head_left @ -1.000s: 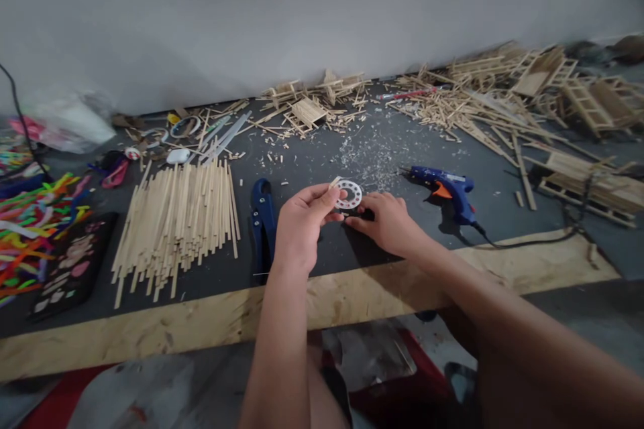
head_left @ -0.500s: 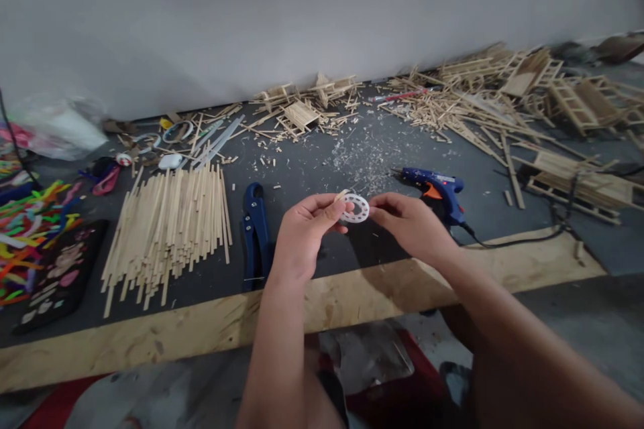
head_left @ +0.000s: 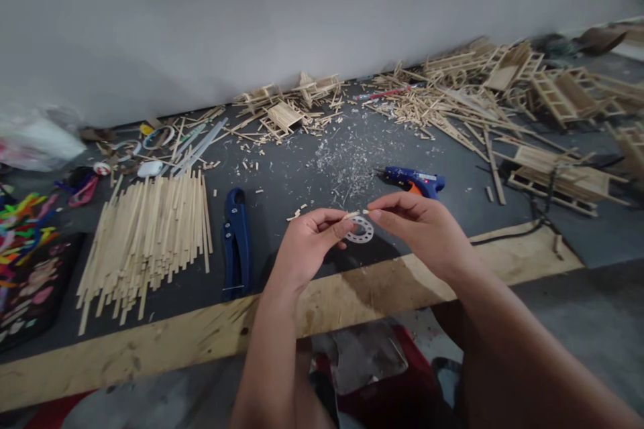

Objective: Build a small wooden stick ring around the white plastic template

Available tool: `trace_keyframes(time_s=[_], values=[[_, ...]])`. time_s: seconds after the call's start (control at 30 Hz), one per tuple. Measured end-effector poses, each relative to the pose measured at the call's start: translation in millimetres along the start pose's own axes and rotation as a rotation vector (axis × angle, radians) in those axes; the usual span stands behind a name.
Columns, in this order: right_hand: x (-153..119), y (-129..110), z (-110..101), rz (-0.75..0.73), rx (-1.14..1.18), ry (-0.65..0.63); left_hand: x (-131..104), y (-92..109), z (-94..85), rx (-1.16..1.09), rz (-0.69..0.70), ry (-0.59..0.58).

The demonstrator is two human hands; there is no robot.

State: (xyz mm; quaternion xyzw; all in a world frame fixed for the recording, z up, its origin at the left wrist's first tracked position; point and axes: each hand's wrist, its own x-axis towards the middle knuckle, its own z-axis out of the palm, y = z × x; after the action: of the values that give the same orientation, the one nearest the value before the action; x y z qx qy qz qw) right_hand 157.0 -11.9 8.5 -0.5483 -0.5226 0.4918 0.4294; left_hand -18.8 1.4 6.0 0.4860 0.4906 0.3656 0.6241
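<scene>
My left hand (head_left: 314, 241) is closed, pinching a flat white ring with holes (head_left: 366, 236) between thumb and fingers. A short wooden stick piece (head_left: 353, 215) lies at the ring's upper edge by the left fingertips. My right hand (head_left: 420, 224) is closed in a pinch on a small pale wooden piece (head_left: 365, 212), close to the end of that stick. Both hands are held above the dark table near its front edge. Behind the right hand lies a blue hot glue gun (head_left: 415, 177), its handle partly hidden.
Blue cutting pliers (head_left: 236, 241) lie left of my hands, beside a pile of wooden sticks (head_left: 151, 241). Clear glue sticks (head_left: 204, 146) are behind. Wooden scraps (head_left: 422, 107) and small wooden models (head_left: 558, 171) fill the back and right. A black cable (head_left: 508, 236) runs rightward.
My right fingers have left the ring's right edge and now hold a small wooden piece above it. The ring has tilted and sits slightly lower. The view has shifted rightward.
</scene>
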Motion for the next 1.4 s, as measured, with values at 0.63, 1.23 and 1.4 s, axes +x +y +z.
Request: trace_keyframes(time_s=[0.63, 1.23, 1.4], values=[[-1.3, 2.5, -2.7, -0.013, 0.017, 0.002, 2.2, -0.9, 5.5, -0.013, -0.03, -0.045], [-1.1, 4.8, -1.8, -0.083, -0.063, -0.011, 1.4, -2.8, 4.2, 0.028, -0.023, -0.063], [1.3, 8.1, -3.0, -0.11, -0.002, 0.034, 3.4, -5.6, 2.9, 0.018, 0.003, -0.037]])
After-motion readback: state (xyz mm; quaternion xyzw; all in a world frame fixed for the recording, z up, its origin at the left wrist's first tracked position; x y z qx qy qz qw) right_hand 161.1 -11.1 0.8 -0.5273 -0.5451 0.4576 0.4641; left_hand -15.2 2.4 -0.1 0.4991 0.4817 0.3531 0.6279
